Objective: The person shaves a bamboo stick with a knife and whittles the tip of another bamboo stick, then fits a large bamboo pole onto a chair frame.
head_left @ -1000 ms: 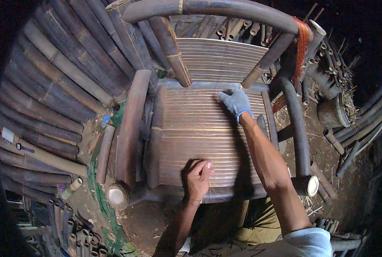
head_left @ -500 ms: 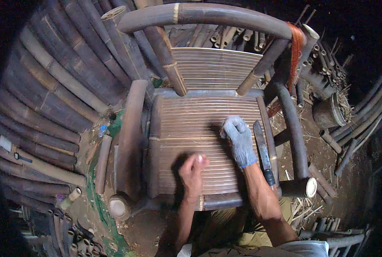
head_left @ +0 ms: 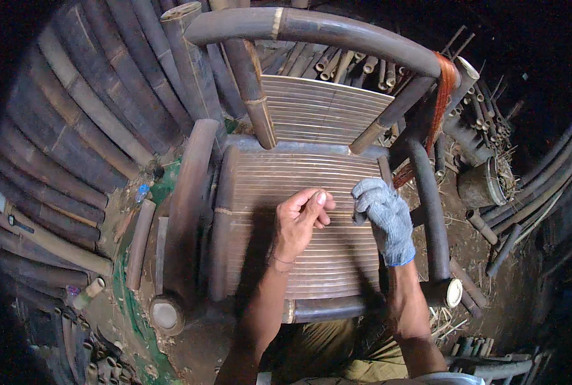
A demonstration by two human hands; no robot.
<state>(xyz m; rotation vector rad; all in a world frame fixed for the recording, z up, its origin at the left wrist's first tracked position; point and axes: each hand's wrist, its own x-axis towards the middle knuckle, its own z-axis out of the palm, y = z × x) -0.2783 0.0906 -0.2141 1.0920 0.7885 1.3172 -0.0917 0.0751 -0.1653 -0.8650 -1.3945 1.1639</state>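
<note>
A dark bamboo armchair [head_left: 202,192] stands in front of me, its slatted seat [head_left: 324,269] under both hands. My bare left hand [head_left: 299,218] is raised over the middle of the seat, thumb pressed to curled fingers. Anything small in that pinch cannot be made out. To its right, my right hand [head_left: 385,221] wears a grey knit glove with a blue cuff. Its fingers are curled in, and whatever they hold is hidden. A gap separates the two hands. The knife seen earlier on the seat's right side does not show now.
Thick bamboo poles [head_left: 74,128] line the left. An orange-red strap [head_left: 441,96] is tied at the chair's top right corner. Farther right stand a bucket [head_left: 482,183] of shavings and more poles [head_left: 543,173]. Cut bamboo pieces [head_left: 337,64] are stacked behind the backrest.
My left hand has risen up and forward over the seat. The gloved right hand has shifted right, over where the knife lay. The view has moved slightly.
</note>
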